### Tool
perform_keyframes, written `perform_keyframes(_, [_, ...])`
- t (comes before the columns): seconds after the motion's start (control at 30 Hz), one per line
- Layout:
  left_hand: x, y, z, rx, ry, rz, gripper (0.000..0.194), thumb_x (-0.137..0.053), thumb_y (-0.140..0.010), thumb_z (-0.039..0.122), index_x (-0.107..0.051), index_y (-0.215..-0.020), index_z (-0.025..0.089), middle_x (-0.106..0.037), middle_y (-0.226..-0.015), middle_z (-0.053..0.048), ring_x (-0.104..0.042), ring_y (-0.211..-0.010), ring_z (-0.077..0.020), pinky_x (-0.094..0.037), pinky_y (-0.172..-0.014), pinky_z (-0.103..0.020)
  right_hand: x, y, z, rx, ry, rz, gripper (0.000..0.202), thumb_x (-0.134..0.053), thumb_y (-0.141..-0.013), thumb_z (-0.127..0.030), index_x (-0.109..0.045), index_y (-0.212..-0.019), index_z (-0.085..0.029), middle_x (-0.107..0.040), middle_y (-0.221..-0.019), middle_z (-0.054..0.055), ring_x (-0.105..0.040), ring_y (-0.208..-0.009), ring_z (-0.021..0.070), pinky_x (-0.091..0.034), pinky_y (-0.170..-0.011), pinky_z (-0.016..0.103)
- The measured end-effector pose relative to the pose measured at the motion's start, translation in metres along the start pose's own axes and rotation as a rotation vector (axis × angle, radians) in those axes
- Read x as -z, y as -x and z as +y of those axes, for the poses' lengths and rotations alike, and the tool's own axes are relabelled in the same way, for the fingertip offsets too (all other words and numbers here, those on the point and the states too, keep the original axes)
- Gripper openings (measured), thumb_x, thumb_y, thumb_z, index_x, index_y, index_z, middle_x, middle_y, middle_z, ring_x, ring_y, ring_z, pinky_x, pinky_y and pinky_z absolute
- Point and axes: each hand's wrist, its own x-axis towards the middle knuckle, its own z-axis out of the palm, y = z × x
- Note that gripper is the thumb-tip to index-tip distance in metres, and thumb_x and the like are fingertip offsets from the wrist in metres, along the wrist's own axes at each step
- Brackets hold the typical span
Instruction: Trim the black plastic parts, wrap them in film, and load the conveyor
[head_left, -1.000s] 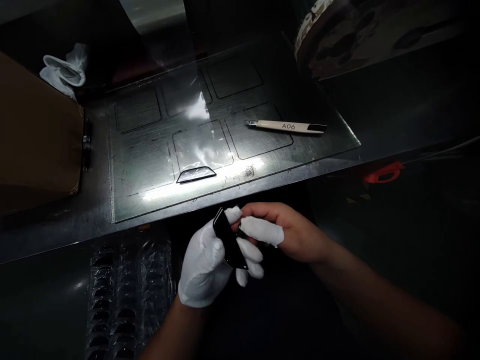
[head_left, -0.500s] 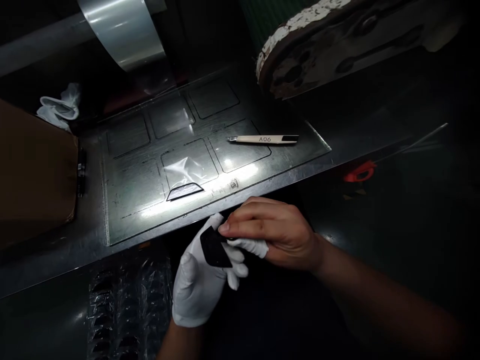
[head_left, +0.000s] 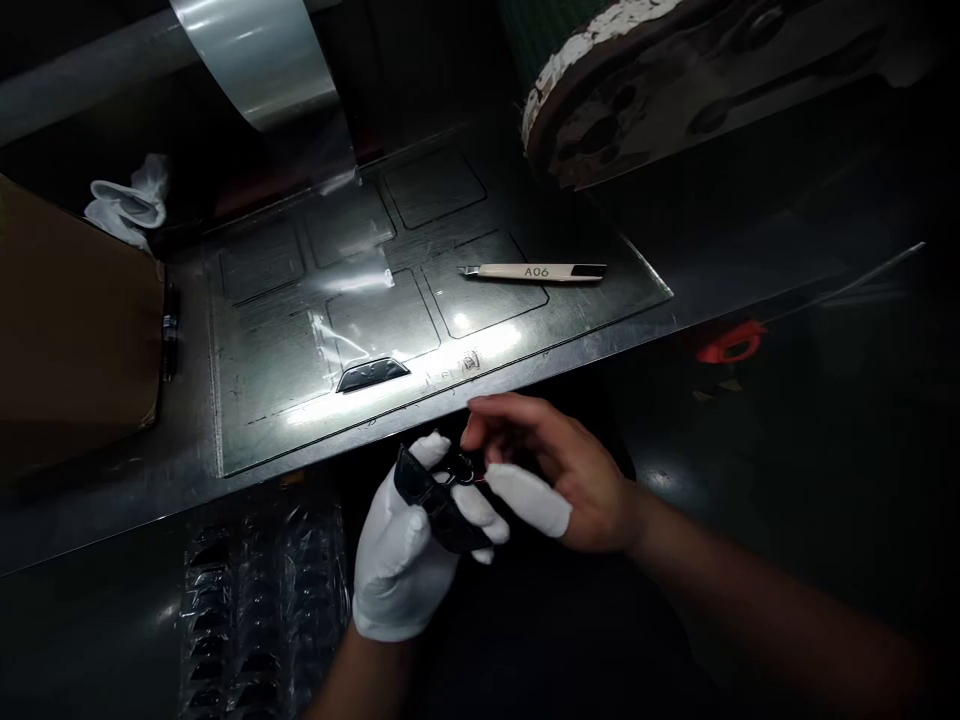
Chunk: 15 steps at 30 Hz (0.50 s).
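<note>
My left hand (head_left: 401, 560), in a white glove, is closed around a dark, flat, trapezoid-like part (head_left: 442, 505), tilted between thumb and fingers. A small dark curved piece (head_left: 463, 466) shows at the gloved fingertips; its kind is unclear. Just right of it, my right hand (head_left: 555, 480) has its fingers spread away from the thumb, which wears a white cover. Nothing plainly sits in that hand. On the clear mat (head_left: 285, 385) above lies another black trapezoid part (head_left: 373, 374). Farther up rests a craft knife (head_left: 534, 272) marked A06, blade pointing left.
A cardboard box (head_left: 75, 320) stands at the left, with a white glove (head_left: 131, 205) behind it. Clear-lidded trays of black parts (head_left: 255, 620) sit below the table edge. A belt-covered machine arm (head_left: 637, 90) juts in from upper right. Something red (head_left: 731, 342) lies at right.
My right hand has drawn off the held part, its fingers parting from the thumb. My left hand has tilted the part. The view has shifted slightly.
</note>
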Motion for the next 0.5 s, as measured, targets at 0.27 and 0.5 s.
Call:
perform_keyframes(0.27, [0.006, 0.008, 0.008, 0.203, -0.385, 0.182, 0.045, -0.095, -0.069, 0.039, -0.077, -0.105, 0.018, -0.081, -0.086, -0.007, -0.077, -0.08, -0.0255, -0.061, -0.077, -0.033, 0.006, -0.005, -0.004, -0.596, -0.344, -0.214, 0.027, -0.079, -0.089, -0.043, -0.07, -0.095, -0.018, -0.07, -0.086, 0.002, -0.065, -0.073, 0.0131, -0.052, -0.065, 0.022])
perform_keyframes(0.5, [0.0, -0.012, 0.015, 0.12, -0.749, 0.329, 0.038, -0.096, -0.064, 0.042, -0.083, -0.092, 0.02, -0.077, -0.078, -0.002, -0.071, -0.075, -0.0232, -0.057, -0.071, -0.033, 0.016, 0.012, 0.02, 0.005, 0.327, -0.131, 0.021, -0.067, -0.094, -0.032, -0.071, -0.115, -0.03, -0.071, -0.092, 0.004, -0.069, -0.076, 0.0211, -0.057, -0.064, 0.03])
